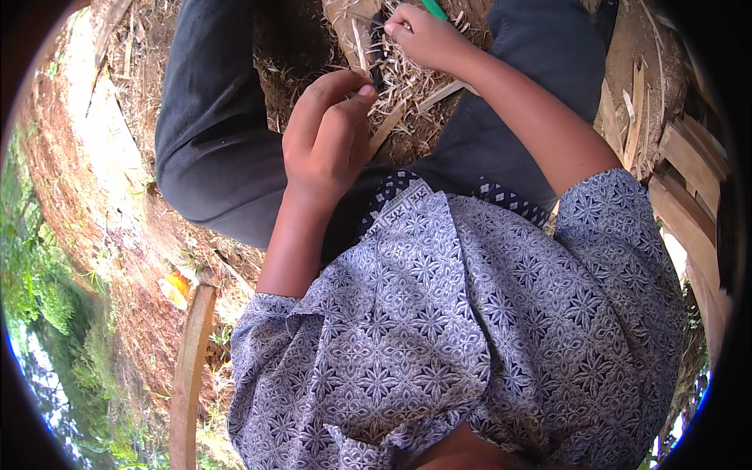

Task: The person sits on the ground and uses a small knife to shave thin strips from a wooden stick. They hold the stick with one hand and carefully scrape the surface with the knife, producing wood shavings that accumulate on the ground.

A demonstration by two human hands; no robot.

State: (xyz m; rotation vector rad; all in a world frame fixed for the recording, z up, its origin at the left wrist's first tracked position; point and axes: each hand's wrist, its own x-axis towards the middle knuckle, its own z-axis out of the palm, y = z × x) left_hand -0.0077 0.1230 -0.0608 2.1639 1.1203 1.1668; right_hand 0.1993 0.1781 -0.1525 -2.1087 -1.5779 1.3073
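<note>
At the top centre, my left hand (325, 133) is closed, thumb and finger pinched at the lower end of a thin pale wooden strip (359, 45). My right hand (427, 39), farther away and to the right, is curled round a knife whose thin blade (365, 18) points left toward the strip's upper end. Its handle is mostly hidden in my fingers. Behind the strip lies a brown piece of wood (339, 23). A green object (435, 9) shows just past my right hand, cut off by the frame edge.
Curly wood shavings (427, 106) cover the ground between my legs in dark trousers (211, 149). Split wooden pieces (689, 196) are piled at the right. A curved wooden slat (192, 376) stands at the lower left, near bare reddish soil (133, 290) and green plants (47, 290).
</note>
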